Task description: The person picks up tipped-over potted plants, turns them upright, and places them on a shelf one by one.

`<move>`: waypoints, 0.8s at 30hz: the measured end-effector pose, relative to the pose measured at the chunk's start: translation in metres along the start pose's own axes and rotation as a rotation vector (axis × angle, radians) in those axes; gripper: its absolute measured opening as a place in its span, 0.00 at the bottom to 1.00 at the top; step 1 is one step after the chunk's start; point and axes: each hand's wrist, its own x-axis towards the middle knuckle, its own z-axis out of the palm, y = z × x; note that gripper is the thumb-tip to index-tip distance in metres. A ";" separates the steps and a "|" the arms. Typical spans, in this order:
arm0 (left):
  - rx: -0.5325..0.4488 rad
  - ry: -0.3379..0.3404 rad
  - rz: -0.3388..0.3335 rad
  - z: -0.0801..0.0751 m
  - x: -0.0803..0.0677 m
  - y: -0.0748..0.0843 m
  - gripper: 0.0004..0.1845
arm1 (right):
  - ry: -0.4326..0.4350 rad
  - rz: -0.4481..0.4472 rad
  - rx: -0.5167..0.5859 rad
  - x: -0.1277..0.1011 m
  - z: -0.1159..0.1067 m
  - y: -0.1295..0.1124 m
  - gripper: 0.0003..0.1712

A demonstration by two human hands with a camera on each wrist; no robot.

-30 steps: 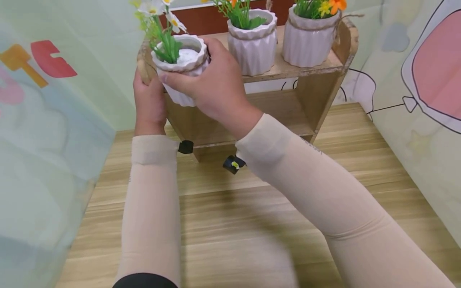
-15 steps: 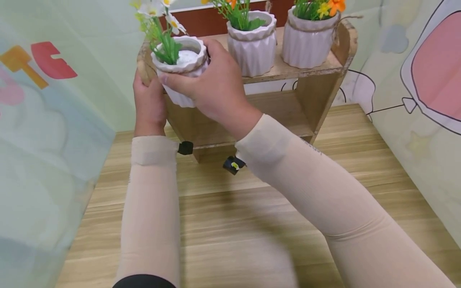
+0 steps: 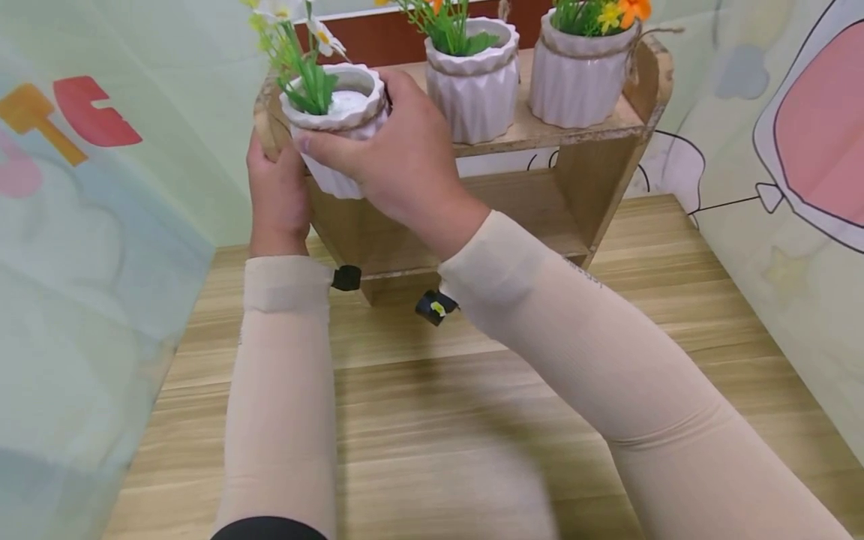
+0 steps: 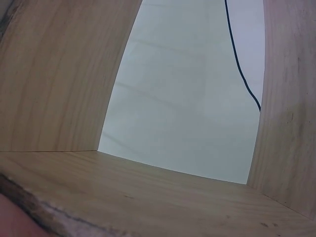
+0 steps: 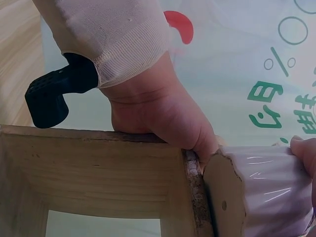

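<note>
White ribbed pot [image 3: 340,124] of daisies, gripped at the left end of the wooden shelf [image 3: 540,135]'s top board.

The shelf, standing on the wood-grain table [image 3: 472,420], is the largest thing here, and two more white pots [image 3: 472,79] sit further right along its top. The right hand [image 3: 398,161] curls its fingers and thumb around the daisy pot, which looks slightly raised at that left end. The left hand [image 3: 277,195] clasps the shelf's left side panel. To do this well, I judge the pot should stay level and low, with the left hand bracing the shelf against tipping. Only the right wrist view shows the pot's base [image 5: 227,197] just beside the board's edge and the left palm [image 5: 158,106] pressed on the panel; the left wrist view shows only the shelf's interior [image 4: 148,192].
</note>
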 end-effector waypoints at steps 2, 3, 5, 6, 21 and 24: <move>-0.001 0.004 0.000 -0.002 0.000 -0.001 0.27 | -0.003 0.003 0.002 0.000 0.001 0.000 0.46; 0.001 0.008 0.004 -0.002 -0.001 -0.002 0.26 | -0.005 0.007 0.000 0.000 0.002 0.001 0.46; -0.007 0.013 0.016 -0.004 -0.001 -0.004 0.25 | -0.007 0.010 -0.009 0.001 0.004 0.001 0.46; -0.013 0.016 0.025 -0.004 -0.001 -0.005 0.25 | -0.010 0.016 -0.016 0.002 0.005 0.002 0.46; 0.014 0.007 0.049 -0.001 0.002 -0.005 0.26 | 0.013 0.031 -0.076 0.016 0.007 0.000 0.50; 0.021 0.001 0.047 -0.001 0.002 -0.004 0.27 | 0.016 0.041 -0.081 0.018 0.007 0.000 0.51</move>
